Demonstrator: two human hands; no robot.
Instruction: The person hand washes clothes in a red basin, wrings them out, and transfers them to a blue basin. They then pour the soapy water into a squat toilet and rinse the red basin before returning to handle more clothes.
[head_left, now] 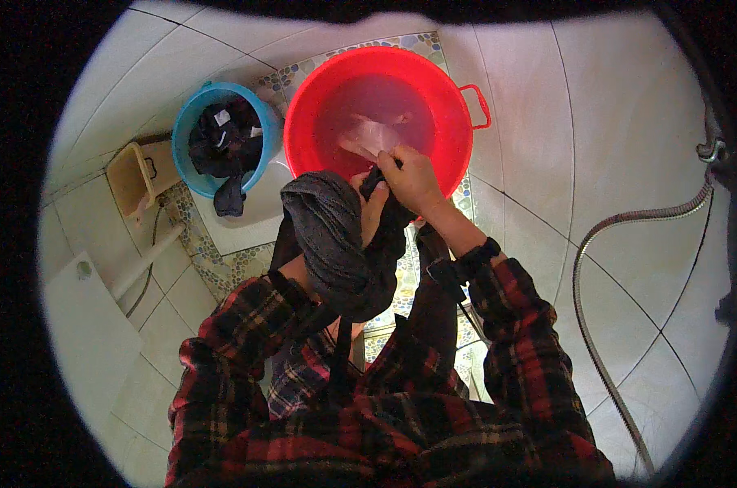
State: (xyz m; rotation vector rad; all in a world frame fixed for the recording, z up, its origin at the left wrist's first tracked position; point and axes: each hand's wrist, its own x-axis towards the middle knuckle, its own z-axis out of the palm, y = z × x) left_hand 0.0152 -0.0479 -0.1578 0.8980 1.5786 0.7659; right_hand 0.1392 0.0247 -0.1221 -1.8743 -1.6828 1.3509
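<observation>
A person's two bare hands grip a dark garment [328,236] at the near edge of a large red tub [440,106], which serves here as the point of reference. The left hand [372,213] is closed around a bunched part of the cloth, its thumb raised, just in front of the tub's near rim. The right hand [411,180], close beside it and overlapping that rim, is closed too, pinching a dark fold between thumb and fingers. The rest of the garment, dark grey and thickly rolled, drapes over the left forearm on the near side of the tub. Inside the tub, a pale cloth [367,137] lies in cloudy, purplish water, beyond the hands. Just left of the tub stands a light blue bucket [264,134] heaped with dark clothes [242,146], one piece hanging over its edge. Farther left of the tub is a small beige bin [127,180]. Well to the tub's right, a flexible metal hose [578,301] curves down against pale tiles. Both arms wear red-and-black plaid sleeves [521,325].
</observation>
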